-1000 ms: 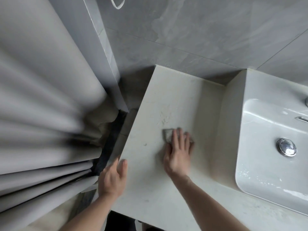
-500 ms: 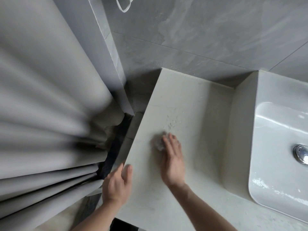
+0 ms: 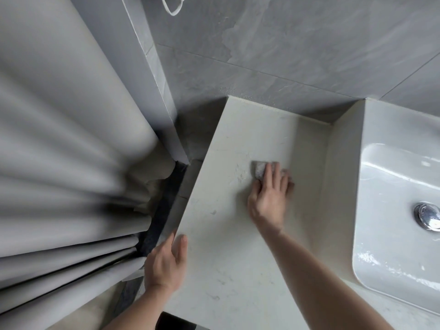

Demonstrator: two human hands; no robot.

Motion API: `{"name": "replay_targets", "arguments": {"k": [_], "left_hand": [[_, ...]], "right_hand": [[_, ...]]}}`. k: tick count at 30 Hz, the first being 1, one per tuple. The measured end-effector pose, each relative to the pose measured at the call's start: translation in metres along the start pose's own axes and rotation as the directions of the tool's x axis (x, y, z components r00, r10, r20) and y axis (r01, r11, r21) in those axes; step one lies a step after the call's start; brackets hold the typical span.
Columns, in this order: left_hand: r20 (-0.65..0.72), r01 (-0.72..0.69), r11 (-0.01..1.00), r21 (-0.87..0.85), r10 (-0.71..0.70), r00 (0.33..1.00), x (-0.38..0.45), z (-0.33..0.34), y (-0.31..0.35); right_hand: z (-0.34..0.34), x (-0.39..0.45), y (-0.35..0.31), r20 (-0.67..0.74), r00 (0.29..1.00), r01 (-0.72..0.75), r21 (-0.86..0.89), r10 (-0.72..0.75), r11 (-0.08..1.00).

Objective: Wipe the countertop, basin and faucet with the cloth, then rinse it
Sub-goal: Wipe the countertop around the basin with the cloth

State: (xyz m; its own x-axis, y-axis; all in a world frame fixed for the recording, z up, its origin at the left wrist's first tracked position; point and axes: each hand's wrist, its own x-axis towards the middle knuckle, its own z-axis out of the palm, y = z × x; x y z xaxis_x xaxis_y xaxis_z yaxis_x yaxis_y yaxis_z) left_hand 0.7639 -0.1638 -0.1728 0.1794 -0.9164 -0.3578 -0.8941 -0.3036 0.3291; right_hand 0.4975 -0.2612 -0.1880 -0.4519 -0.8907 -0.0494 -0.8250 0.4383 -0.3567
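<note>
A pale stone countertop [image 3: 221, 246] fills the middle of the view. My right hand [image 3: 269, 198] lies flat on it, fingers pressing down a small grey cloth [image 3: 259, 170] whose far edge shows past the fingertips. My left hand [image 3: 166, 263] rests on the countertop's left edge, thumb on top, holding nothing else. At the right stands the white basin [image 3: 395, 210] with a chrome drain plug [image 3: 427, 216] and water drops on its wall. The faucet is out of view.
A grey pleated curtain [image 3: 62, 163] hangs close on the left, beside a grey tiled wall corner [image 3: 154, 75]. Grey tiles [image 3: 297, 44] back the counter. A dark gap [image 3: 164, 206] runs between curtain and counter edge.
My right hand has slid the cloth away from me and to the right across the countertop. The view has shifted left, so the faucet has left the frame. My left hand stays on the edge.
</note>
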Motion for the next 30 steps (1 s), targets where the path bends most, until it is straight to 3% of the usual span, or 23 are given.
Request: {"name": "replay_targets", "arguments": {"k": [3,7,12,14,18,21,25,28,30], "left_hand": [[-0.001,0.004,1.000,-0.001,-0.004,1.000,0.000,-0.001,0.000],[-0.006,-0.011,1.000,-0.001,0.011,1.000,0.001,-0.001,0.000],[-0.016,-0.020,1.000,-0.010,0.020,1.000,0.000,-0.001,0.000],[-0.019,-0.010,1.000,-0.011,0.010,1.000,0.000,-0.001,-0.001],[-0.026,-0.021,1.000,-0.019,0.021,0.999,0.000,-0.001,0.000],[-0.016,-0.017,1.000,-0.018,0.017,1.000,0.000,-0.002,0.001],[-0.001,-0.009,1.000,-0.008,0.009,1.000,0.002,0.001,-0.003],[0.007,-0.006,1.000,0.010,0.006,1.000,0.002,0.002,-0.004],[0.013,-0.002,1.000,0.018,0.002,1.000,0.002,0.002,-0.002]], "right_hand": [[0.012,-0.025,-0.044,0.075,0.982,0.172,0.043,-0.175,0.984],[0.028,-0.074,-0.094,0.180,0.888,0.404,0.129,-0.422,0.906],[0.021,-0.080,-0.079,0.205,0.767,0.514,0.373,-0.609,0.773],[0.009,-0.068,-0.056,0.173,0.825,0.425,0.439,-0.539,0.792],[-0.015,-0.022,0.013,-0.002,0.986,0.158,0.366,-0.169,0.917],[-0.031,0.011,0.061,-0.083,0.986,-0.124,0.225,0.145,0.967],[-0.025,0.000,0.071,-0.114,0.985,-0.122,0.045,0.126,0.992],[-0.019,-0.012,0.047,-0.094,0.975,-0.196,0.048,0.200,0.979],[-0.012,-0.021,0.023,-0.057,0.986,-0.151,0.061,0.155,0.987]]}}
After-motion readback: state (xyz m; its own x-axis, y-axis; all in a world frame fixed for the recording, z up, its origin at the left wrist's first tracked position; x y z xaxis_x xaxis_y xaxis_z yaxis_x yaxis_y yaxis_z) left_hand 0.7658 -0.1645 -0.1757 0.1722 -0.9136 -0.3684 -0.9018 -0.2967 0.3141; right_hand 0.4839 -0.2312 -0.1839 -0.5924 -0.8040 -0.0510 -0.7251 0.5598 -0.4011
